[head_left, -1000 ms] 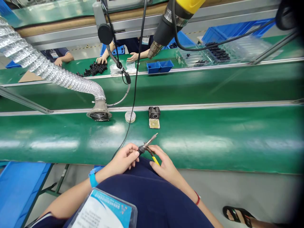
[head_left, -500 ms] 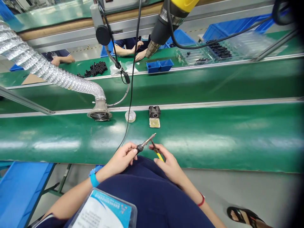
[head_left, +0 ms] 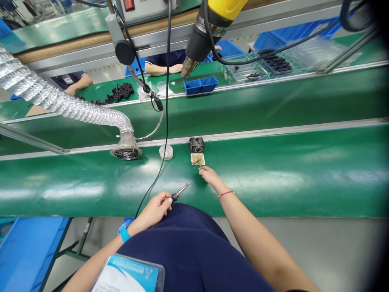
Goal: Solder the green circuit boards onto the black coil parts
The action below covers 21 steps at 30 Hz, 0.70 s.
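The left hand (head_left: pixel 156 206) is closed around the handle of the soldering iron (head_left: pixel 180 190) at the near edge of the green bench (head_left: pixel 288 178), with the tip pointing far-right in free air. The right hand (head_left: pixel 209 175) reaches far, its fingers pinching a thin tool (head_left: pixel 199 163) whose end touches the yellow pad (head_left: pixel 197 158), on the near side of the black stand (head_left: pixel 197 144). It looks like a cleaning step. The next move calls for keeping the iron's tip off the right wrist. Room for moving lies to the right; on the left the cable (head_left: pixel 159 162) and the fume nozzle (head_left: pixel 126 149) crowd in.
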Each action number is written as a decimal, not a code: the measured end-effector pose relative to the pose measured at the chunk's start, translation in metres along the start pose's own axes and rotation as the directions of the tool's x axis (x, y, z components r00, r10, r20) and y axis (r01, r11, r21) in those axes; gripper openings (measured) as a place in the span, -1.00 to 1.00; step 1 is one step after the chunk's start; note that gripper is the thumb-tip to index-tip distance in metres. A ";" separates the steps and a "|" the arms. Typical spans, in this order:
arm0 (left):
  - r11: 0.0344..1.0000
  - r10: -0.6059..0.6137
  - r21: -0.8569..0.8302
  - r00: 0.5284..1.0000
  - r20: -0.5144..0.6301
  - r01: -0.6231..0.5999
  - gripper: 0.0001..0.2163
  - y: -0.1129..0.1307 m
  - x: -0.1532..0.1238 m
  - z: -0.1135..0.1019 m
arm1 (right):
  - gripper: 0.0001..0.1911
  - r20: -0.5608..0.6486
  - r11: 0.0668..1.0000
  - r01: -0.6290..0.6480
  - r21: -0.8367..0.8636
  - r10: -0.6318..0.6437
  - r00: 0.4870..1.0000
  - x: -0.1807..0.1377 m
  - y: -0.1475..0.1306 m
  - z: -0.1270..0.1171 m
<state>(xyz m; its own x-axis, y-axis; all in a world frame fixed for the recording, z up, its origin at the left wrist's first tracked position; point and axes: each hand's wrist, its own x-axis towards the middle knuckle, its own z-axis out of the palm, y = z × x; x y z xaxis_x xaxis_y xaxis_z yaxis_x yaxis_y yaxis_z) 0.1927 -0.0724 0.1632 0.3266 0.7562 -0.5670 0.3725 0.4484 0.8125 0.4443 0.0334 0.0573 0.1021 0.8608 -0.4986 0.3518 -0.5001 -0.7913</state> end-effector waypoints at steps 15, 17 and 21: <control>0.995 -0.010 -0.101 1.000 -0.017 0.008 -0.74 0.015 0.014 -0.004 | -0.59 0.393 0.957 0.228 0.181 -0.283 0.875 -0.104 -0.024 -0.017; 0.995 -0.002 -0.099 1.000 -0.005 0.002 -0.73 0.017 0.015 -0.003 | -0.56 0.376 0.946 0.287 0.149 -0.322 0.869 -0.108 -0.028 -0.016; 0.994 0.008 -0.109 1.000 0.021 -0.006 -0.70 0.017 0.015 -0.002 | -0.56 0.336 0.933 0.343 0.110 -0.360 0.870 -0.105 -0.026 -0.012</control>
<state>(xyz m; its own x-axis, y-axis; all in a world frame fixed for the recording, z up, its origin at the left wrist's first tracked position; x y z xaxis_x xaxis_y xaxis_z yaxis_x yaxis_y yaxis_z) 0.2020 -0.0523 0.1689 0.3479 0.7494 -0.5633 0.2738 0.4935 0.8255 0.4355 -0.0431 0.1350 -0.3503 0.8975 -0.2681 0.2605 -0.1816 -0.9482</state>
